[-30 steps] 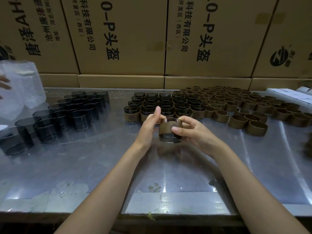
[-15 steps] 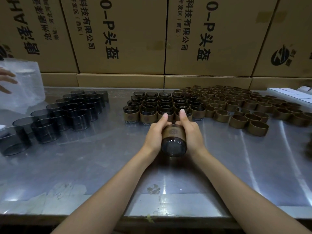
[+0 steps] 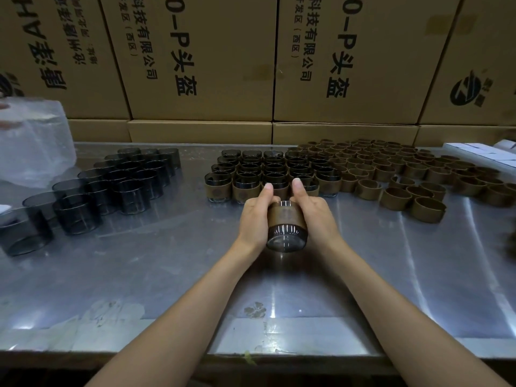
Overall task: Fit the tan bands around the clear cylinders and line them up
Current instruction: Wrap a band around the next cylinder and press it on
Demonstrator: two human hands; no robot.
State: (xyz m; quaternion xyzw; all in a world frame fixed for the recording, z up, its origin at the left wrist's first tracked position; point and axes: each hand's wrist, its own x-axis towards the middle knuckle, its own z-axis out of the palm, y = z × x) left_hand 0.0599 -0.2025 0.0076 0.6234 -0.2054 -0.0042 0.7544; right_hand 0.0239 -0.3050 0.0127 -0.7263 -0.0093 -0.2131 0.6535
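At the far left edge a crumpled clear plastic bag [image 3: 33,141] sits on the metal table [image 3: 139,275], with blurred fingertips of another person's hand just showing at its upper left. To its right stands a cluster of bare clear cylinders [image 3: 111,185], dark-tinted, upright and packed close together in rough rows that run toward the back of the table. Near the middle, at the table's far side, a block of banded cylinders [image 3: 268,174] stands upright in tidy rows, each wearing a tan band low on its wall. Just in front of that block, the left hand [image 3: 255,219] and the right hand [image 3: 317,217] grip one cylinder [image 3: 286,236] between them, raised off the table and tipped so that its glossy base faces the camera. A tan band [image 3: 284,217] sits round its upper part, and both hands curl round the band from either side, thumbs stretched forward along the top, toward the banded rows. To the right lies a wide spread of loose tan bands [image 3: 405,174], standing on edge, close together. A stack of white cartons [image 3: 485,153] lies at the far right. Behind everything rises a wall of printed cardboard boxes [image 3: 265,57].
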